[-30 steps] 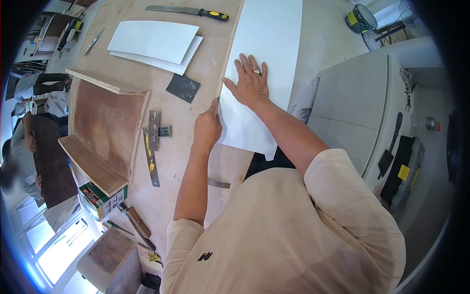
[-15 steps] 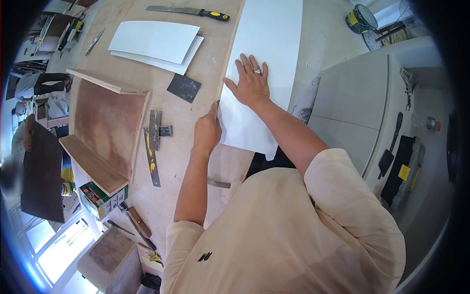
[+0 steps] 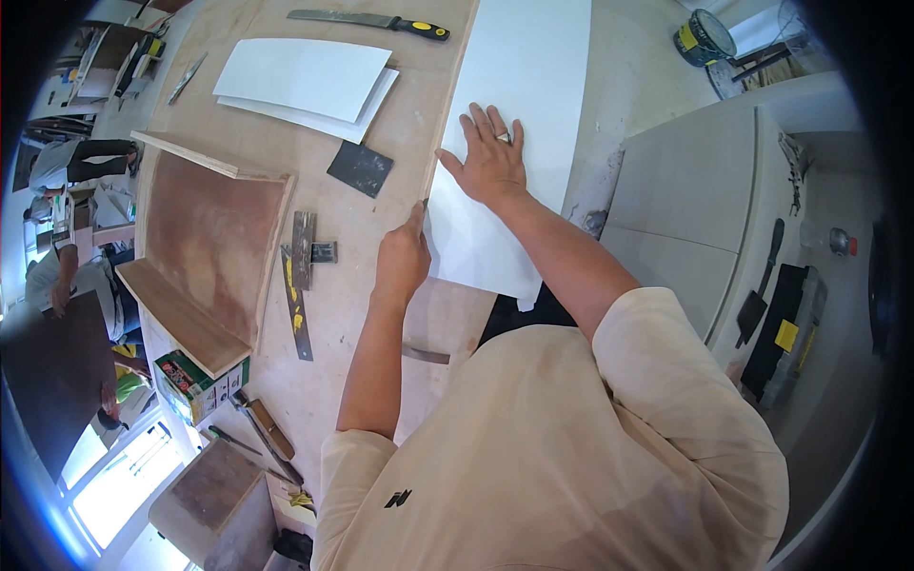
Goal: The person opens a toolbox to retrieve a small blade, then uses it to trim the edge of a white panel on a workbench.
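Right hand (image 3: 493,171) open, flat on long, thin white sheet (image 3: 533,67); left hand (image 3: 404,257) curled at sheet's edge, grip unclear. Uneven pressure could skew sheet.

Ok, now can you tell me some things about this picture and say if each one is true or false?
1. The right hand lies on the long white sheet. True.
2. The left hand is inside the open wooden box. False: it is at the long white sheet's edge.
3. The long knife with a black-and-yellow handle lies on the light wooden table. True.
4. The flat dark grey square is near the two smaller white sheets. True.
5. The right hand is a tight fist. False: its fingers are spread.
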Motion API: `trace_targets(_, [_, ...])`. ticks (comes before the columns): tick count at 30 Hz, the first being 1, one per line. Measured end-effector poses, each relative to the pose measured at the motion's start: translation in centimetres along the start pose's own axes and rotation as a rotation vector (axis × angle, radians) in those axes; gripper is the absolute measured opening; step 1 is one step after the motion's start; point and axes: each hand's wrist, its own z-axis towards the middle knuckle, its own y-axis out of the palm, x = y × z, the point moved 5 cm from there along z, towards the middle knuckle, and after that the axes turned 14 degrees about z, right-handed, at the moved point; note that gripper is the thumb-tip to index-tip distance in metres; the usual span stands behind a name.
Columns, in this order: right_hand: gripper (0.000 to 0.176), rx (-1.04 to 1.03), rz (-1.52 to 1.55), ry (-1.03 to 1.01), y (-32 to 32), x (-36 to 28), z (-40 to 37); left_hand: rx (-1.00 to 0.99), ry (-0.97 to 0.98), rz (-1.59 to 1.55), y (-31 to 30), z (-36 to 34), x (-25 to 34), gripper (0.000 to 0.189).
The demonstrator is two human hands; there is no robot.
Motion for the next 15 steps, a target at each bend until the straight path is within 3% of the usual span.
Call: trace_targets(15, [0.074,-0.013,-0.003,0.007,-0.20,-0.02,-0.02,0.014,0.024,0.011,0.01,-0.84,0.04,0.045])
